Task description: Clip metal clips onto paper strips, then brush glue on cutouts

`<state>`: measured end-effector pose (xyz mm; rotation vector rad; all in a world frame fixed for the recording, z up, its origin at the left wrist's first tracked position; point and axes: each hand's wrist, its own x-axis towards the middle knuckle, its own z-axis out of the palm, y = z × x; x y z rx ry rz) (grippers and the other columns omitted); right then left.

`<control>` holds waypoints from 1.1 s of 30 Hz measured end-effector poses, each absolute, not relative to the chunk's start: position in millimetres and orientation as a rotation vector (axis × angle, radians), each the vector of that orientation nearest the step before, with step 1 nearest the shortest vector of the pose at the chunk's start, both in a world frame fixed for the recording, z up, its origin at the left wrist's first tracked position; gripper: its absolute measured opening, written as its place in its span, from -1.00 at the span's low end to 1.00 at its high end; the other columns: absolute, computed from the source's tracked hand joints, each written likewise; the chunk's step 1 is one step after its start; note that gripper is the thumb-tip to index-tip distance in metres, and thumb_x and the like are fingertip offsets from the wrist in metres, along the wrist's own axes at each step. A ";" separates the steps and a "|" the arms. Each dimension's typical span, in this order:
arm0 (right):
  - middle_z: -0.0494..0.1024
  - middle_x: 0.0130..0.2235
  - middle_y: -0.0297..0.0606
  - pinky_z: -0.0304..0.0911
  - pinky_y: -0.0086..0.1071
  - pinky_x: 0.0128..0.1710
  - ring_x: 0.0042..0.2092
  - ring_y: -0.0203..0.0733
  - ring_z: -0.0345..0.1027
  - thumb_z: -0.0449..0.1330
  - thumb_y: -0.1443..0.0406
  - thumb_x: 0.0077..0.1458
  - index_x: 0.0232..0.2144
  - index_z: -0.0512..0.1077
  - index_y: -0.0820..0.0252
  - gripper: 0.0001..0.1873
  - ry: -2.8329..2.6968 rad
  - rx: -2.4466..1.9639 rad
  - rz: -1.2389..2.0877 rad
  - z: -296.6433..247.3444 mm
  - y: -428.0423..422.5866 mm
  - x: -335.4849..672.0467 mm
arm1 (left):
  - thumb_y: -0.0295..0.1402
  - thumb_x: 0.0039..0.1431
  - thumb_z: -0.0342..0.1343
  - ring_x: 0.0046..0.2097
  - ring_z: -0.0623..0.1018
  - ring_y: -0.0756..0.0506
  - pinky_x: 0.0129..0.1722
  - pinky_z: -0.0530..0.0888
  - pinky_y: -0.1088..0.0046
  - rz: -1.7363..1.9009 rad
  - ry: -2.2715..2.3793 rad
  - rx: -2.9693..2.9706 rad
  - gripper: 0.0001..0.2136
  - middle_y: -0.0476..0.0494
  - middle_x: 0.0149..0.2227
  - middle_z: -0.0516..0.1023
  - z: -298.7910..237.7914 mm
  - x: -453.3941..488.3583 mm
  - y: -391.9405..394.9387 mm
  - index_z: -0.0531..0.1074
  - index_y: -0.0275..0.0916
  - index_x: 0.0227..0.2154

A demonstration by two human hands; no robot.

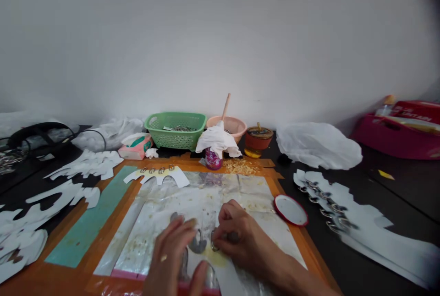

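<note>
My right hand (237,234) pinches a small oval metal ring (213,241) at the edge of a white card piece (225,273) with yellowish glue-like stain. To its left, my left hand (170,254) hovers over or rests on the same card, fingers stretched and thumb apart; I cannot tell whether it touches. Grey curved openings show between the hands. Behind them lies a scalloped white card strip (177,176) with several metal rings (161,170) along it. All this is on a stained, plastic-covered sheet (192,195).
At the back stand a green basket (175,131) of small metal pieces, a peach bowl (232,124), a cloth-wrapped purple can (213,158) with a stick, and a brown pot (258,140). A red-rimmed lid (291,210) lies right. Stacked white cutouts (360,213) with rings lie beyond.
</note>
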<state>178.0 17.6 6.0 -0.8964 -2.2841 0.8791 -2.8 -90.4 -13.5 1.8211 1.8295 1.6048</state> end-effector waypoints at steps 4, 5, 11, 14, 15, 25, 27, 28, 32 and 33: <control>0.43 -0.38 -0.29 0.23 -0.39 -0.31 -0.25 -0.20 0.30 0.32 0.52 0.01 -0.51 0.62 0.14 -0.79 -2.299 -0.853 0.852 -0.8 19.8 179.0 | -0.58 0.08 0.12 0.16 0.52 -0.24 0.12 0.52 0.19 1.099 1.589 2.109 -0.46 -0.19 0.09 0.57 -16.6 5.3 -61.5 0.37 -0.10 0.15; 0.43 -0.38 -0.29 0.22 -0.40 -0.32 -0.24 -0.20 0.31 0.32 0.54 0.00 -0.51 0.61 0.14 -0.78 -2.303 -0.848 0.858 -2.3 20.1 179.4 | -0.59 0.05 0.11 0.12 0.55 -0.24 0.10 0.53 0.19 1.043 1.586 2.087 -0.46 -0.20 0.06 0.58 -17.2 6.0 -56.7 0.40 -0.12 0.12; 0.42 -0.38 -0.27 0.18 -0.37 -0.31 -0.23 -0.17 0.28 0.28 0.56 0.01 -0.50 0.52 0.20 -0.80 -2.348 -0.683 0.733 -5.8 19.1 182.9 | -0.58 0.04 0.13 0.04 0.56 -0.22 0.05 0.54 0.18 0.942 1.628 1.952 -0.56 -0.18 -0.02 0.58 -12.0 3.8 -52.8 0.45 -0.12 0.01; 0.42 -0.36 -0.25 0.15 -0.32 -0.28 -0.24 -0.16 0.24 0.18 0.55 0.06 -0.44 0.45 0.22 -0.82 -2.428 -0.499 0.531 -2.6 18.6 185.9 | -0.57 0.07 0.15 0.11 0.51 -0.25 0.09 0.52 0.18 0.901 1.593 2.015 -0.60 -0.17 -0.02 0.60 -7.5 1.1 -54.3 0.47 -0.12 -0.02; 0.42 -0.35 -0.25 0.14 -0.31 -0.27 -0.24 -0.15 0.23 0.16 0.55 0.09 -0.43 0.43 0.21 -0.82 -2.463 -0.453 0.472 -0.9 18.8 186.9 | -0.58 0.07 0.15 0.14 0.50 -0.26 0.10 0.51 0.17 0.889 1.575 2.048 -0.60 -0.16 -0.04 0.62 -6.4 0.3 -54.3 0.47 -0.11 -0.02; 0.47 -0.36 -0.22 0.16 -0.32 -0.31 -0.30 -0.17 0.27 0.10 0.45 0.27 -0.41 0.47 0.18 -0.77 -2.640 -0.410 0.422 8.8 23.0 192.4 | -0.58 0.13 0.14 0.11 0.53 -0.26 0.19 0.45 0.04 0.927 1.517 2.159 -0.81 -0.09 -0.10 0.70 -11.8 -0.5 -52.1 0.53 -0.13 -0.38; 0.49 -0.34 -0.21 0.20 -0.34 -0.29 -0.28 -0.18 0.33 0.12 0.38 0.31 -0.37 0.52 0.18 -0.78 -2.643 -0.471 0.564 10.0 24.8 194.8 | -0.59 0.13 0.12 0.08 0.55 -0.26 0.19 0.45 0.01 0.948 1.508 2.188 -0.81 -0.10 -0.10 0.70 -13.0 0.4 -52.3 0.51 -0.14 -0.39; 0.50 -0.32 -0.20 0.23 -0.36 -0.28 -0.27 -0.19 0.36 0.14 0.34 0.32 -0.35 0.55 0.18 -0.78 -2.641 -0.510 0.656 11.3 26.1 196.3 | -0.58 0.13 0.12 0.07 0.56 -0.26 0.18 0.45 0.00 0.948 1.508 2.209 -0.82 -0.11 -0.10 0.70 -13.2 0.8 -52.3 0.50 -0.14 -0.39; 0.51 -0.25 -0.22 0.31 -0.42 -0.23 -0.24 -0.25 0.44 0.17 0.28 0.33 -0.29 0.63 0.11 -0.78 -2.578 -0.657 1.069 18.4 32.4 203.0 | -0.60 0.14 0.08 0.04 0.59 -0.27 0.15 0.47 -0.04 0.937 1.503 2.291 -0.82 -0.11 -0.09 0.69 -12.4 2.1 -51.8 0.46 -0.17 -0.40; 0.52 -0.24 -0.23 0.31 -0.43 -0.24 -0.24 -0.25 0.44 0.19 0.30 0.31 -0.28 0.62 0.11 -0.81 -2.538 -0.705 1.137 19.7 33.7 204.4 | -0.61 0.14 0.07 0.03 0.59 -0.27 0.15 0.47 -0.04 0.941 1.499 2.300 -0.81 -0.11 -0.09 0.70 -12.2 2.2 -51.6 0.45 -0.17 -0.41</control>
